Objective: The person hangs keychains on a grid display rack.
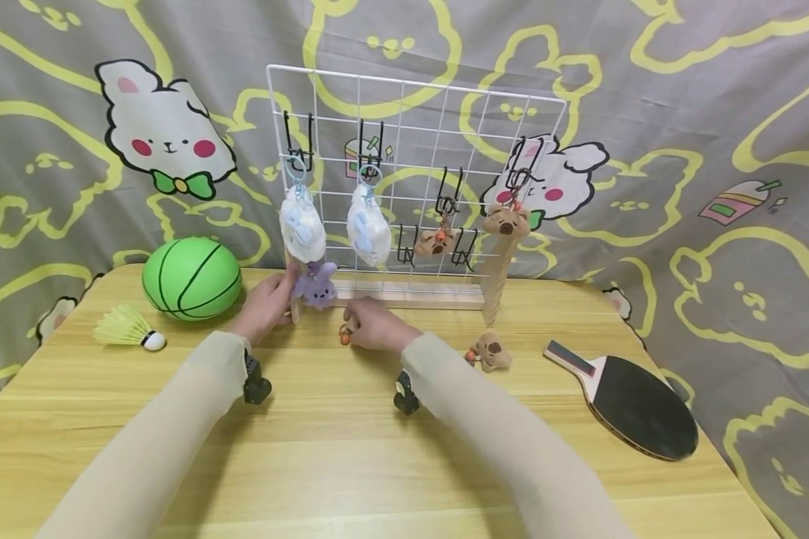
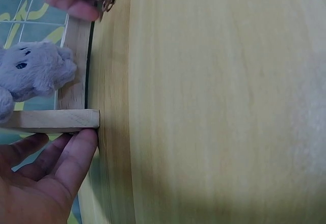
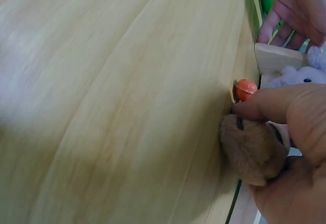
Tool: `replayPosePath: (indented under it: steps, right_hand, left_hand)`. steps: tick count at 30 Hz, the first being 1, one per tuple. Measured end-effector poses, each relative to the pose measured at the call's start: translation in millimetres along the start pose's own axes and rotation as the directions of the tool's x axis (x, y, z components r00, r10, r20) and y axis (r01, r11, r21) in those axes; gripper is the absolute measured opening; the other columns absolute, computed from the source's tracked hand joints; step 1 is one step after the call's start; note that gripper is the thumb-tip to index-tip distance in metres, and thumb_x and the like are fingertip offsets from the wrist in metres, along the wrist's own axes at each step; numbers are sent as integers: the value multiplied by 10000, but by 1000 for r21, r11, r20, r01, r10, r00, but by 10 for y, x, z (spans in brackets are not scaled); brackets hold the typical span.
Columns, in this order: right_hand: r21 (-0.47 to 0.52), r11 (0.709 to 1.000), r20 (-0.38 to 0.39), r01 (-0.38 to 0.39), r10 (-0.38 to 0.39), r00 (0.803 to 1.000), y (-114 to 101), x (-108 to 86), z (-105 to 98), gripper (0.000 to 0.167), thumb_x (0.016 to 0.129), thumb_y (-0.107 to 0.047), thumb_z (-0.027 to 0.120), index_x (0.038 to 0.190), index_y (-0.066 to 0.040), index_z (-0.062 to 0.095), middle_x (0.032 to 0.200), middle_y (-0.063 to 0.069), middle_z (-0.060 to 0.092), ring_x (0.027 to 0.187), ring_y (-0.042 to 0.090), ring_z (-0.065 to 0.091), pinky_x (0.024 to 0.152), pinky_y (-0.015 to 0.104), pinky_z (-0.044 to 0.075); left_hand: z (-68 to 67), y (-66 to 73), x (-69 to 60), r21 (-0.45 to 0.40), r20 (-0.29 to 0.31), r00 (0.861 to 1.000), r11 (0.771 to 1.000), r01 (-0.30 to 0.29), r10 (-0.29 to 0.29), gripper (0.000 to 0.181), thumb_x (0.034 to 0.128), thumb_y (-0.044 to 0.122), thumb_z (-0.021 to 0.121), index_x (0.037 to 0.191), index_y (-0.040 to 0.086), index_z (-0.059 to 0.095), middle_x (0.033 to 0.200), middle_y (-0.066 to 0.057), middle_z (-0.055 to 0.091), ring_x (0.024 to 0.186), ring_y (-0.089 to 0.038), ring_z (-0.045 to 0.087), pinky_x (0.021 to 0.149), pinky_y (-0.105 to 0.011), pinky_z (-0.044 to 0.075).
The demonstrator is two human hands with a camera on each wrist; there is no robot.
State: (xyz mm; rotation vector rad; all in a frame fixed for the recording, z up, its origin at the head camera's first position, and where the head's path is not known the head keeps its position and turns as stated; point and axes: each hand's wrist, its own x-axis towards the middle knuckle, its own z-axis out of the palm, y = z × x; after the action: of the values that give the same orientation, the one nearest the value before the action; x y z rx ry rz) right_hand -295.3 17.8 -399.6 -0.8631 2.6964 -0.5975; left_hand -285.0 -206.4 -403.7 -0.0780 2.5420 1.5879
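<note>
My right hand point(image 1: 380, 326) pinches a small brown plush keychain point(image 3: 254, 150) between thumb and fingers, low over the table by the rack's base. An orange bell point(image 3: 246, 88) dangles from the plush. With fairly straight fingers, my left hand point(image 2: 56, 180) touches the outer side of the wooden foot point(image 2: 56, 120) at the left end of the white wire rack point(image 1: 414, 298). Beside that foot hangs a purple bunny plush point(image 1: 318, 288). Two white plush keychains, one on the left point(image 1: 303, 232) and one on the right point(image 1: 369, 230), hang from black hooks above.
Two brown plush keychains, one lower point(image 1: 434, 242) and one higher point(image 1: 507, 221), hang on the rack's right. Another brown plush point(image 1: 494, 353) lies on the table point(image 1: 323, 457). A green ball point(image 1: 192, 278) and shuttlecock point(image 1: 126, 329) sit left, a table tennis paddle point(image 1: 643, 408) right.
</note>
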Motion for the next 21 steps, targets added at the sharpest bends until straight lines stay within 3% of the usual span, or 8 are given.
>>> replayPosePath:
  steps: [5,14,21]
  right_hand:
    - [23,1000,1,14,-14,1000,52,-26,-20,269,918,-91,731,1161,3,661,987,96,676,848,144,556,789,256,519]
    - [97,995,5,-18,18,1000,41,-28,6,158,998,-157,654,1077,-19,660,963,80,758,781,119,575,761,233,513]
    - [161,986,3,-41,41,999,57,-35,35,153,990,-126,701,883,-17,686,739,9,681,609,76,511,567,172,418]
  left_hand:
    - [7,7,-1,8,-4,1000,1000,-5,5,1002,1026,749,200,1600,-67,296,1605,-346,387,1437,-484,496,1122,-548,522]
    - [0,15,-14,10,-6,1000,1000,-2,2,1005,1026,749,193,1603,-68,291,1608,-342,388,1455,-476,476,1140,-553,508]
    - [8,3,-1,20,-9,1000,1000,-6,6,995,1029,741,193,1588,-73,317,1579,-351,413,1422,-476,506,1117,-547,526]
